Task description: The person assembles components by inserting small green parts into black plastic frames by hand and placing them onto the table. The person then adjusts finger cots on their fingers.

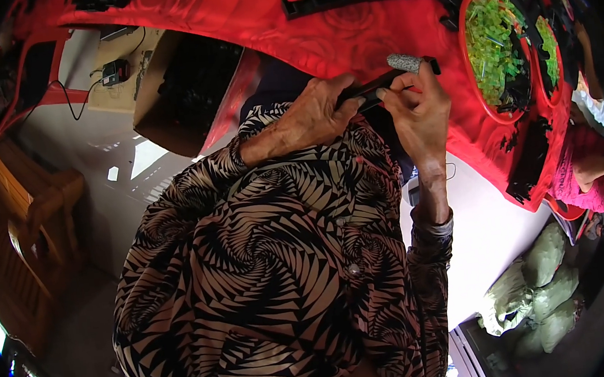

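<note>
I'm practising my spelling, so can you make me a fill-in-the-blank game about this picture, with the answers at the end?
1. The strip held by the left hand is coloured ____.
2. The grey finger cover is on a finger of the person's ____ hand.
3. Most of the pieces in the tub nearest that finger are coloured ____.
4. The cloth under the tub is coloured ____.

Missing words: black; right; green; red.

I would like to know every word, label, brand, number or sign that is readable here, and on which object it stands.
There are none that I can read.
Held black strip: no lettering is visible.
Black device: any marking is too small.
Pale bags: too blurred to tell.
</note>
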The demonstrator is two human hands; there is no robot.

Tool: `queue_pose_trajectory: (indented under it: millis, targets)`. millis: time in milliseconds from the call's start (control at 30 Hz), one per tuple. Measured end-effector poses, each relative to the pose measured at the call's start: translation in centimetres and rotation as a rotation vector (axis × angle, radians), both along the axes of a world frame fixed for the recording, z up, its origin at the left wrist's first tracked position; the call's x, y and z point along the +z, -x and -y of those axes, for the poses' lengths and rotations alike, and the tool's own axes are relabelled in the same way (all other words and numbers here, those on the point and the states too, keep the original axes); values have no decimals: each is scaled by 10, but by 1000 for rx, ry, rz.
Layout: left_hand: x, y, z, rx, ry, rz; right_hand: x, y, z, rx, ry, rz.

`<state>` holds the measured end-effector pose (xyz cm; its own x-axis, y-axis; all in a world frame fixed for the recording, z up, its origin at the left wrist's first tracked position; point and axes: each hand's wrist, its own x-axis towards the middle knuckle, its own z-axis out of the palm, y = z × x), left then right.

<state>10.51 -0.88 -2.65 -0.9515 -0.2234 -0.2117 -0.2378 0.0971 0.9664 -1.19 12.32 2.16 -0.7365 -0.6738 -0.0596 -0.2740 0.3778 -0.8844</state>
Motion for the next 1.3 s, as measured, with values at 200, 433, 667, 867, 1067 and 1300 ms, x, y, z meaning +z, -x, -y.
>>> queue_pose_trajectory:
  millis: [200, 433, 667, 867, 1067, 1300]
  targets:
    - [-17, -2, 6, -86, -422, -44, 2, 5, -2, -18, -40, -70]
    - [-16, -6, 16, -171, -604, -3, 8, 2, 0, -15, -98, -90]
    - [-18, -7, 16, -161, -557, -11, 13, -3, 2, 10, -140, -114]
    - [-19, -8, 14, -176, -490, -58, 12, -6, 2, 9, -152, -221]
    - [-8, -5, 14, -172, -212, -46, 5, -7, -1, -1, -94, -208]
    - [-1, 0, 9, -131, -39, -19, 4, -7, -7, -31, -90, -176]
